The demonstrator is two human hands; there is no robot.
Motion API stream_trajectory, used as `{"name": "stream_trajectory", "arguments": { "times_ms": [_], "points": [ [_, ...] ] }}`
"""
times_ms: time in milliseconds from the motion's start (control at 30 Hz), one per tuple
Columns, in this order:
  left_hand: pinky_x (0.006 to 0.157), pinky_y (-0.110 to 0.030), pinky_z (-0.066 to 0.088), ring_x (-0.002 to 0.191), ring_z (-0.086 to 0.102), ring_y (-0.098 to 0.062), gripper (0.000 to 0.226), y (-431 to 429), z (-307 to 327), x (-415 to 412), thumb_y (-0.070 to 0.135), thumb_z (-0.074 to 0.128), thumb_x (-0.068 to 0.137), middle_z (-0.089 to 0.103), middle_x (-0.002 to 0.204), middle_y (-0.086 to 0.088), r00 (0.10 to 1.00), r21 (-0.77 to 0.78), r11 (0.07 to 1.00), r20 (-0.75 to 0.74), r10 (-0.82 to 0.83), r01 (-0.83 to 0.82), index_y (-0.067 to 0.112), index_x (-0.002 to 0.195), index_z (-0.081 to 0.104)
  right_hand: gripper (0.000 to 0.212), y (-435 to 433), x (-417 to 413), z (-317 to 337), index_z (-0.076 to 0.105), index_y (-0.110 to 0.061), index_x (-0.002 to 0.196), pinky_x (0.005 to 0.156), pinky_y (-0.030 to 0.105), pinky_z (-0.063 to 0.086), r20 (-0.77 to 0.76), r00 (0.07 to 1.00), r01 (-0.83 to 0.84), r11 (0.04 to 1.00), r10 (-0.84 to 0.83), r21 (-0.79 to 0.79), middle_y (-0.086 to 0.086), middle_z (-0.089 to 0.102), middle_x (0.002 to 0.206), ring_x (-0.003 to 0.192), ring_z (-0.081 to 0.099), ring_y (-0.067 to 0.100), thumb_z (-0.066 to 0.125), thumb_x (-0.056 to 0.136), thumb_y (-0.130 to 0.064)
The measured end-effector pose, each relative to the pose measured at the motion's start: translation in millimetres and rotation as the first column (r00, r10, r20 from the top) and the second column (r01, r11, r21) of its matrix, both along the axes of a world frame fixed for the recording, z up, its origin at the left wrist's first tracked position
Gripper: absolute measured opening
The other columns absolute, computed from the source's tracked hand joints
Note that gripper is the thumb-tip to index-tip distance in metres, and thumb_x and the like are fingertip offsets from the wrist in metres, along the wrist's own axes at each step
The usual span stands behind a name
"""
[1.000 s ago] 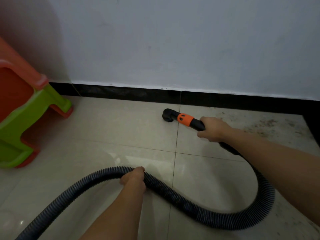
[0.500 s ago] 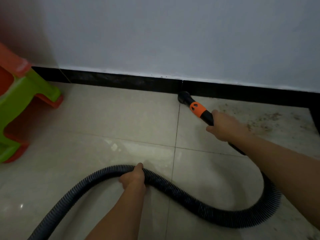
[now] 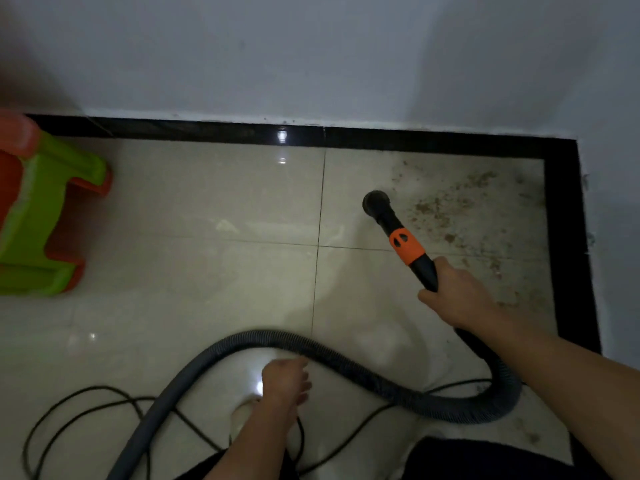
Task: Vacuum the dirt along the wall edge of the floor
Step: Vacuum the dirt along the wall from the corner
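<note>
Holding the vacuum wand at the edge of the dirt patch

Your right hand [image 3: 453,296] is wrapped round the black plastic wand [image 3: 426,271] just behind its orange collar [image 3: 407,247]. The round black nozzle [image 3: 375,202] is down at the glossy beige tiled floor [image 3: 173,237], at the left edge of the scattered brown dirt [image 3: 450,209] that spreads right toward the black skirting [image 3: 561,220] in the far right corner. Your left hand [image 3: 285,379] is blurred, just on the near side of the grey ribbed hose [image 3: 346,365]; I cannot tell whether it grips it. A thin black cable [image 3: 86,403] loops on the near floor, and a green and orange plastic stool [image 3: 41,220] stands at the left.
</note>
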State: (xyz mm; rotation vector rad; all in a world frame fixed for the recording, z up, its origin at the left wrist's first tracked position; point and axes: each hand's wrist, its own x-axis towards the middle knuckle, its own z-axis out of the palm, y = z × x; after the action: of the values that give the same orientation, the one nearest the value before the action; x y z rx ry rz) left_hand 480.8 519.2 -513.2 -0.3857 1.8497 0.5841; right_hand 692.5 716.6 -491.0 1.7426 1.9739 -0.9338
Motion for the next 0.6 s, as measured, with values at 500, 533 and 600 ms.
{"name": "stream_trajectory", "arguments": {
  "times_ms": [500,533,600],
  "points": [
    [0.060,-0.033,0.052,0.078,0.065,-0.028,0.024,150.2,203.3,44.7,0.027,0.052,0.099,0.066,0.091,-0.017,0.952,0.106,0.952,-0.148,-0.270,0.286,0.005,0.107,0.055,0.026,-12.4,57.6,169.9,0.036,-0.021,0.101,0.061,0.034,0.046,-0.204,0.971,-0.142,0.986,0.122,-0.083,0.004,0.059,0.087,0.074,0.060,0.025,0.057,0.089,-0.027],
    [0.062,-0.034,0.053,0.080,0.066,-0.028,0.028,160.8,206.0,45.1,0.031,0.051,0.100,0.066,0.092,-0.015,0.943,0.115,0.943,-0.160,-0.292,0.312,0.005,0.109,0.055,0.025,-12.7,57.9,172.2,0.038,-0.019,0.104,0.060,0.033,0.043,-0.194,0.971,-0.154,0.985,0.137,-0.074,0.005,0.061,0.090,0.076,0.060,0.025,0.057,0.089,-0.027],
    [0.066,-0.035,0.053,0.083,0.065,-0.027,0.032,179.8,208.4,44.1,0.037,0.051,0.099,0.065,0.093,-0.013,0.930,0.127,0.929,-0.169,-0.326,0.349,0.007,0.111,0.054,0.029,-14.3,56.7,174.8,0.041,-0.017,0.110,0.061,0.032,0.042,-0.179,0.973,-0.161,0.985,0.148,-0.061,0.005,0.063,0.096,0.081,0.061,0.026,0.057,0.089,-0.029]
  ]
}}
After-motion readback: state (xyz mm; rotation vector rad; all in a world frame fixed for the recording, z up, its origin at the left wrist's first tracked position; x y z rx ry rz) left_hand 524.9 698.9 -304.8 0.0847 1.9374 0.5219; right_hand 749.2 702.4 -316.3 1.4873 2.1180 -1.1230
